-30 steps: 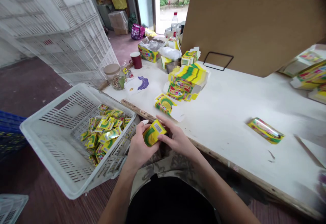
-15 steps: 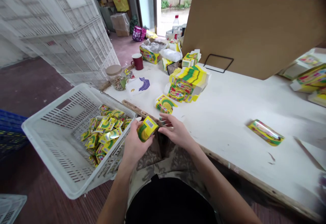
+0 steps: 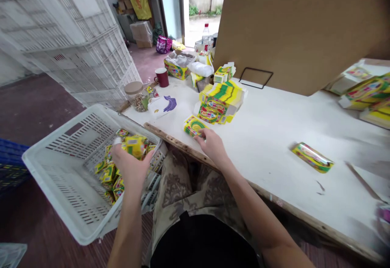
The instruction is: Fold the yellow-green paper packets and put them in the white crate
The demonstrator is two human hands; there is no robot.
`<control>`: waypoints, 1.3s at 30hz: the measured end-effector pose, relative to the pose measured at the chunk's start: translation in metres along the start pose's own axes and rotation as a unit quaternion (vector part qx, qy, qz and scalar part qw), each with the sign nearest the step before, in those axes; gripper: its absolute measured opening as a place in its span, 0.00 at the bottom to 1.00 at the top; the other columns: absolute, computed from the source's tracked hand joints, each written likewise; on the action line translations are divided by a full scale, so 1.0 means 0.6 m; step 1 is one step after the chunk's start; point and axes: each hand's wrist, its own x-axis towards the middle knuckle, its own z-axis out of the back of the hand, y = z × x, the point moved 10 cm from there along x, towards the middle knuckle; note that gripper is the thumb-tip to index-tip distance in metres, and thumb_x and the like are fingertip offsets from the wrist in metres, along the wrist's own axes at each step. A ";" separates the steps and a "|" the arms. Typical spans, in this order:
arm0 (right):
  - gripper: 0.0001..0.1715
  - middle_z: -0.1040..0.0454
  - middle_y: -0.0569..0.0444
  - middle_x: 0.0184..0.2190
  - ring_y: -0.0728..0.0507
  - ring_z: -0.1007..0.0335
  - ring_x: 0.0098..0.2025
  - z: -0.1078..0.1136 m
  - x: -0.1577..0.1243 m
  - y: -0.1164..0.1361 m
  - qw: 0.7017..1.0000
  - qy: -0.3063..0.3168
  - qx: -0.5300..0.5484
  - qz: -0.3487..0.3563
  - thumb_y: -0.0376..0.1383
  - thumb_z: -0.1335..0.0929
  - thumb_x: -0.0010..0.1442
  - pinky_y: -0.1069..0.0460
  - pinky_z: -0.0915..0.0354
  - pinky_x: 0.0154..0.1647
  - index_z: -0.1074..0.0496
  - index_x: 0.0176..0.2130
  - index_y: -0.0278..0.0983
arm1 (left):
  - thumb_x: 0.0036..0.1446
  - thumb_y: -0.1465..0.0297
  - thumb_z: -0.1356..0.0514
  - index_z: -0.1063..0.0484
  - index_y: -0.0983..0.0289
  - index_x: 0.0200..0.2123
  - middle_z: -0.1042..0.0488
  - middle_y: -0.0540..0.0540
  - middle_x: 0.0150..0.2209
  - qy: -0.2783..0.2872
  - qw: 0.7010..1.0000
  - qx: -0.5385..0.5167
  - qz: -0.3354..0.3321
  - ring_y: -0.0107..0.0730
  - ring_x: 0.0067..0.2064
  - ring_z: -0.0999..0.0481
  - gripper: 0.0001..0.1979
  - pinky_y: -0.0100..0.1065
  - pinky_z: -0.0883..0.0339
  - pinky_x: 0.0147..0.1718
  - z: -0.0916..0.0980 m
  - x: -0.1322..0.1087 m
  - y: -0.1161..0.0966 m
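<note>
My left hand (image 3: 129, 164) is over the white plastic basket (image 3: 62, 160), thumb and fingers spread. A blurred yellow carton (image 3: 135, 145) is just beyond its fingers, seemingly let go, above a heap of small yellow-green cartons (image 3: 108, 174). On the white table, my right hand (image 3: 211, 144) pinches the near right edge of a flattened yellow-green carton (image 3: 193, 125). That carton lies in front of a fanned stack of flat cartons (image 3: 221, 101).
A glass jar (image 3: 138, 97), a red mug (image 3: 161, 77) and a white-purple paper piece (image 3: 163, 106) are on the table's left. A shiny yellow-green pack (image 3: 313, 157) lies at right. A large cardboard sheet (image 3: 292, 28) stands behind; stacked white crates (image 3: 91, 52) rise at left.
My left hand has moved left from the table edge to over the basket and opened around the carton. My right hand has moved up and forward onto the flattened carton.
</note>
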 end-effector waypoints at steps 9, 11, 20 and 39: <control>0.19 0.30 0.37 0.45 0.33 0.34 0.48 -0.013 0.032 -0.027 0.990 -0.044 -0.115 -0.065 0.36 0.28 0.55 0.44 0.37 0.45 0.31 0.45 0.29 | 0.51 0.60 0.36 0.44 0.64 0.58 0.33 0.65 0.56 0.168 0.978 -0.121 -0.032 0.48 0.59 0.34 0.34 0.52 0.40 0.58 -0.093 -0.071 -0.010; 0.22 0.31 0.36 0.46 0.32 0.34 0.48 -0.008 0.026 -0.030 0.989 -0.057 -0.122 -0.067 0.39 0.28 0.55 0.44 0.37 0.46 0.32 0.46 0.29 | 0.53 0.60 0.36 0.42 0.63 0.56 0.31 0.64 0.55 0.203 0.969 -0.142 -0.019 0.47 0.57 0.32 0.30 0.52 0.40 0.58 -0.109 -0.090 -0.009; 0.18 0.28 0.37 0.42 0.33 0.32 0.46 -0.004 0.023 -0.035 0.991 -0.084 -0.091 -0.058 0.35 0.27 0.53 0.44 0.37 0.44 0.34 0.42 0.32 | 0.55 0.61 0.38 0.38 0.63 0.53 0.28 0.63 0.52 0.258 0.948 -0.186 -0.018 0.42 0.54 0.28 0.25 0.49 0.35 0.54 -0.120 -0.102 -0.039; 0.15 0.35 0.61 0.27 0.49 0.37 0.28 -0.058 -0.125 0.131 0.907 0.170 0.357 0.144 0.32 0.29 0.52 0.54 0.41 0.29 0.40 0.33 0.40 | 0.56 0.48 0.51 0.34 0.59 0.51 0.27 0.60 0.46 0.201 0.740 -0.623 0.154 0.47 0.50 0.27 0.27 0.48 0.31 0.49 -0.117 -0.113 -0.104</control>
